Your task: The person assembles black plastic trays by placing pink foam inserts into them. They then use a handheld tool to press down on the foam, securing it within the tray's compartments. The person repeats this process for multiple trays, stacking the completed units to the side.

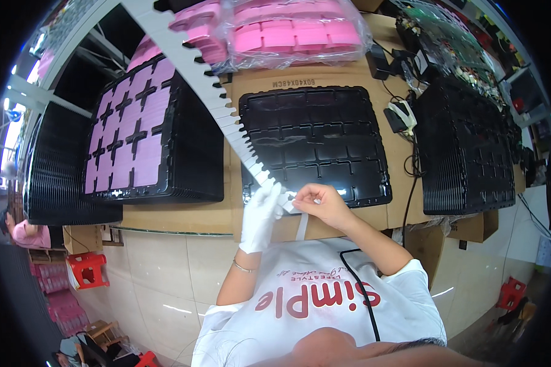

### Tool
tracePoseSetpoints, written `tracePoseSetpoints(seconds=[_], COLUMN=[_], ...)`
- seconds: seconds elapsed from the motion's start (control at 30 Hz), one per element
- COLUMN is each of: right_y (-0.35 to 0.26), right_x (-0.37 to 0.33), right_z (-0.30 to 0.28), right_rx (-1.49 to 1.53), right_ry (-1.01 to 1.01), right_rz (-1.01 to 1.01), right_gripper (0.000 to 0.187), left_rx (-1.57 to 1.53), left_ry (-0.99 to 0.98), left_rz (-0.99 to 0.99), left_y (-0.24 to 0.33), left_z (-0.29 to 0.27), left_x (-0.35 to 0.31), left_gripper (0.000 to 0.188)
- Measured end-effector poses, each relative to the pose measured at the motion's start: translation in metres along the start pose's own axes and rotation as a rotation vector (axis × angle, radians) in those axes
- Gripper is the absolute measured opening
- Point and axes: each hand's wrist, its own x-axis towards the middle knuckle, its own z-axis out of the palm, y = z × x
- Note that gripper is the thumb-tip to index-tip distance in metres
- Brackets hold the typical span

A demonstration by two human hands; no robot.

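Observation:
My left hand (259, 214), in a white glove, is closed around the lower end of a long white strip (196, 70). The strip slants up to the far left and has a row of black tabs along one edge. My bare right hand (326, 205) is beside it, thumb and forefinger pinched at a small white piece (289, 206) by the strip's end. Whether that piece is joined to the strip, I cannot tell. Under the strip and just beyond my hands lies a shiny black plastic tray (315, 156) with moulded compartments, on brown cardboard.
Left of the tray stands a tall stack of black trays (193, 144) topped with pink foam pads (125, 131). Another black tray stack (465, 153) is at the right. Bagged pink foam (297, 33) lies behind. Cables and a white-handled tool (403, 116) are at the right.

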Motion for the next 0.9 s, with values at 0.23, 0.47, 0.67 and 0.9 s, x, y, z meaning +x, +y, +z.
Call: tracePoseSetpoints(seconds=[0.23,0.47,0.67,0.9], right_y=[0.005,-0.031,-0.014,-0.014], right_x=[-0.005,0.031,0.154,0.185], right_z=[-0.009,-0.061,-0.228,-0.246], right_rx=[-0.5,-0.485,-0.735,-1.09], right_ry=[0.244,0.304,0.635,0.497], right_rz=[-0.597,-0.545,-0.114,0.063], right_gripper=[0.008,0.008,0.013,0.014], left_rx=[0.138,0.174,0.234,0.259], left_ry=[0.01,0.155,0.103,0.071], left_rz=[0.093,0.199,0.16,0.057], left_y=[-0.007,-0.006,-0.005,-0.002], left_z=[0.015,-0.005,-0.01,-0.014], left_x=[0.012,0.023,0.028,0.028], left_gripper=[0.016,0.019,0.02,0.023])
